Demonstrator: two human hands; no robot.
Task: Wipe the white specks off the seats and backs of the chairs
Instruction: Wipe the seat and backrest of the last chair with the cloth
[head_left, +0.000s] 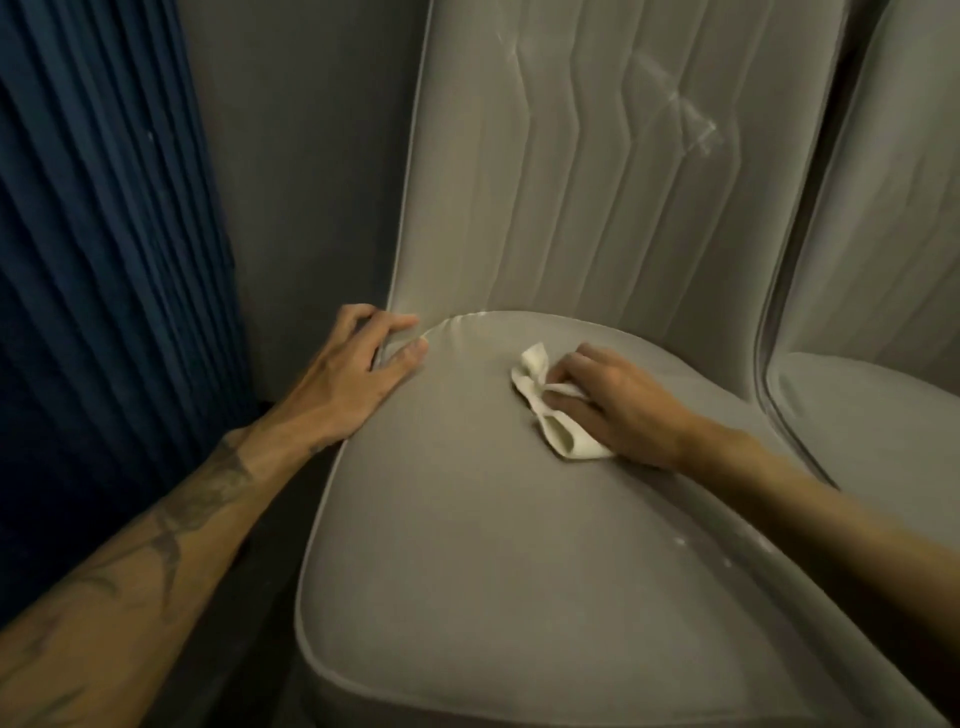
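Nearest me, the front edge of the grey seat (467, 545) with pale piping round its rim. A few white specks (727, 564) sit near the seat's right edge, just beside my right forearm. My left forearm (156, 545), tattooed, comes in from the lower left and crosses the seat's left edge.

Mid seat, toward the rear: my right hand (618, 405) is palm down on a crumpled white cloth (550, 415). Its fingers are curled on the cloth, pinching a fold and pressing it flat on the upholstery. The cloth sticks out on the hand's left side, touching the seat, and lies a little short of the rear edge.

Rear left corner of the seat: my left hand (363, 364) grips the edge. The thumb is on top by the piping and the bent fingers hook into the gap where the seat meets the back (571, 208). The two hands are well apart.

Further on, the back is upright and ribbed with zigzag stitch lines. White smears (696, 124) show on its upper right part, and a fainter one near the top middle.

A second chair (883, 260), same fabric, stands just beside it at the right.

On the left hangs a dark blue pleated curtain (104, 260), with a grey wall (311, 182) between it and the chair back.
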